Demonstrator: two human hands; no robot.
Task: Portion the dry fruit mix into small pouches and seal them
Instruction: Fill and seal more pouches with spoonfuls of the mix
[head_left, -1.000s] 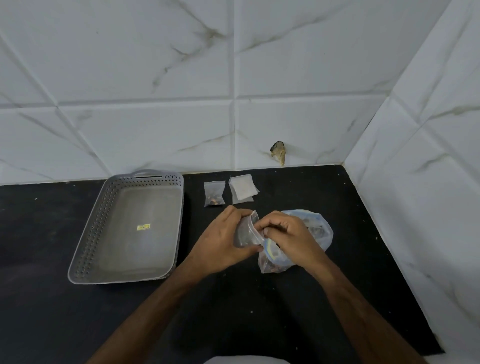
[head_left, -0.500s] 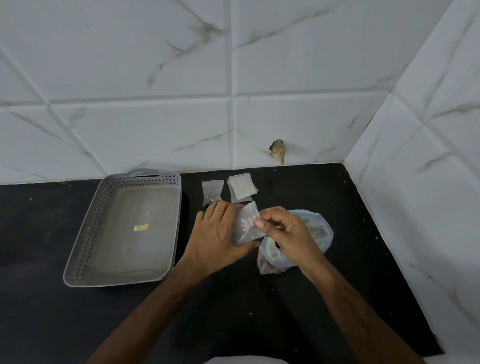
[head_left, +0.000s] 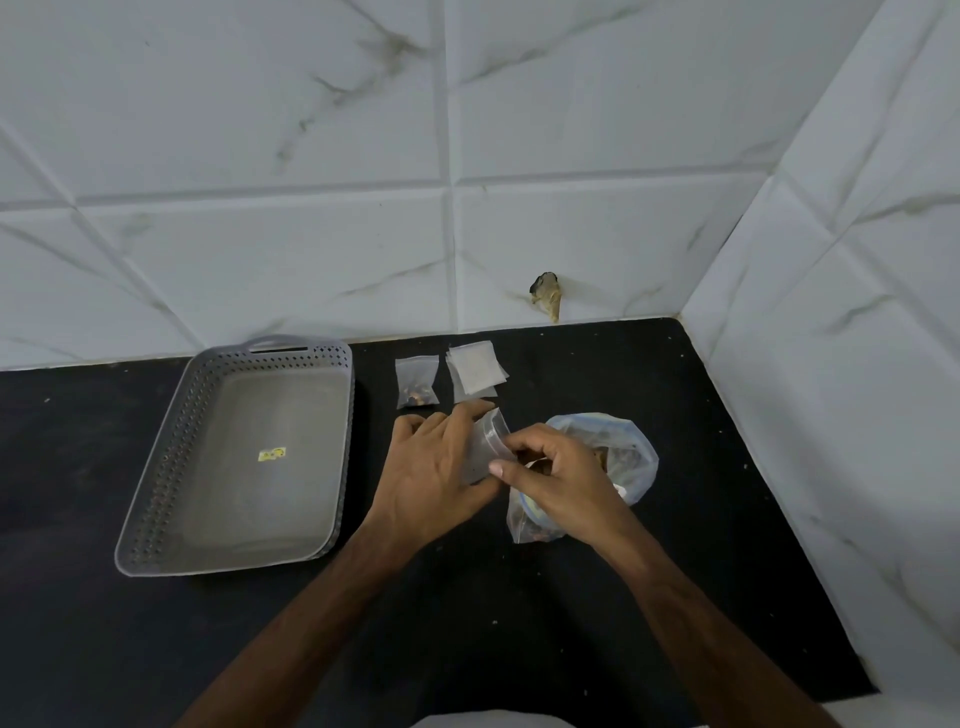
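My left hand (head_left: 439, 470) holds a small clear pouch (head_left: 485, 446) with its mouth spread open toward the right. My right hand (head_left: 558, 480) has its fingers curled at the pouch's mouth, pinching its rim. Just behind and under the right hand lies the big clear bag of dry fruit mix (head_left: 618, 457), open at the top. One small filled pouch (head_left: 415, 382) lies flat on the black counter beyond my hands. Beside it sits a small stack of empty pouches (head_left: 475, 369).
A grey perforated plastic tray (head_left: 156, 493) with a yellow sticker stands to the left on the black counter (head_left: 519, 597). White marble tile walls close the back and the right side. A chipped hole (head_left: 545, 296) marks the back wall.
The pouch's mouth has been spread open into a round shape. My right hand has shifted slightly down at its rim, while my left hand keeps its hold.
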